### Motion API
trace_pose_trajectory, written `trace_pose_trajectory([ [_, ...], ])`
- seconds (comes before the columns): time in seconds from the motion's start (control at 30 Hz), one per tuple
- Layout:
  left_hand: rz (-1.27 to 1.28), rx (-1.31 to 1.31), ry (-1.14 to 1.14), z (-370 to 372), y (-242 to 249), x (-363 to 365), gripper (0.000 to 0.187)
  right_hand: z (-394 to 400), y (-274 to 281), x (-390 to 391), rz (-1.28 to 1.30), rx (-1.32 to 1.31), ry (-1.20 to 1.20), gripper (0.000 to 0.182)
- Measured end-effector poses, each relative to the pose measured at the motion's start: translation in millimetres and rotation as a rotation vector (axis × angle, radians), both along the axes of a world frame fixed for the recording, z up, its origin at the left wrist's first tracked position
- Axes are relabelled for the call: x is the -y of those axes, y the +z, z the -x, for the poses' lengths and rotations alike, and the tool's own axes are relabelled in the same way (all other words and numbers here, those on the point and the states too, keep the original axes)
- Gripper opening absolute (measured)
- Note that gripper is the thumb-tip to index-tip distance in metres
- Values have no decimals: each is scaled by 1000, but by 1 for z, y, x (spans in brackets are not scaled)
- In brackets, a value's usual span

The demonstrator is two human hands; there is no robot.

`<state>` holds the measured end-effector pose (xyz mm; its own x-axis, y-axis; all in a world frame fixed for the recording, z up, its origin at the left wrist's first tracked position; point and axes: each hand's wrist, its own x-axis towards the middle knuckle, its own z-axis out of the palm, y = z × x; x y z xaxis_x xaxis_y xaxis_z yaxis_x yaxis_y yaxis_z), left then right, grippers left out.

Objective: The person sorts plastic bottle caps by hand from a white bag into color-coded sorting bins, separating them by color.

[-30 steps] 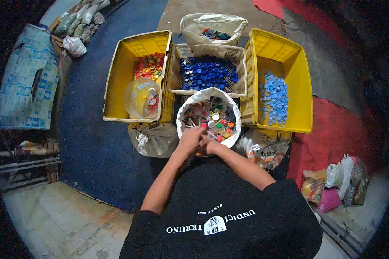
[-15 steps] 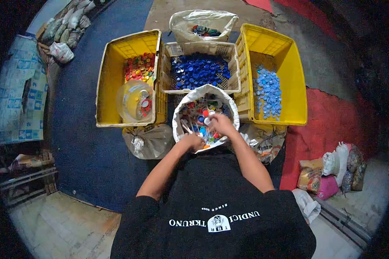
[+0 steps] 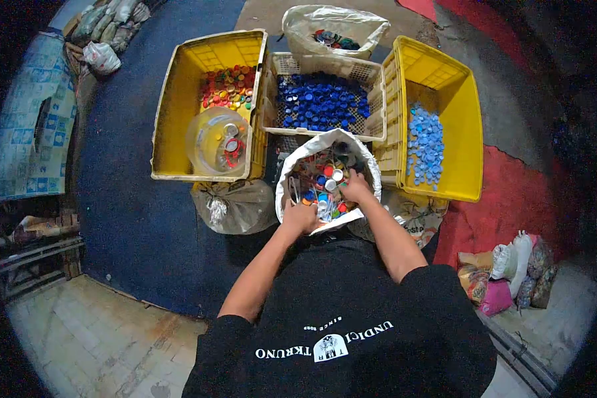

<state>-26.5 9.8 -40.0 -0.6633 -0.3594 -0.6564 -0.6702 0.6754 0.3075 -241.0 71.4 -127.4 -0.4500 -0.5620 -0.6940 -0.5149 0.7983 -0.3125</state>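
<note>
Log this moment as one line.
left hand: at white sack mouth; right hand: inside, by mixed caps; grips: unclear; blue caps: in white crate

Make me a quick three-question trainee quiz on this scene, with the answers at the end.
1. True or false: the white crate holds dark blue caps.
2. Which container are the left hand and right hand at? (a) rear white bag (b) front white sack (c) white crate
3. Fill the blank: light blue caps lie in the yellow crate on the person's ____ side.

Key: 1 true; 2 b; 3 right.
</note>
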Motion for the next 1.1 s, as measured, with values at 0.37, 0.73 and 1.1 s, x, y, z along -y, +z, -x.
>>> trace_pose_trajectory([
  [0.37,96,-87,50,-10,-28,-5,47,-75,36,9,189,-207,464,28],
  [0.73,34,-69,64,-20,-19,-8,34,-75,-4,-6,291,-262,621,21],
  [1.1,50,-237,193,-23,-10,-7,37,-33,36,-23,520,758,-701,31],
])
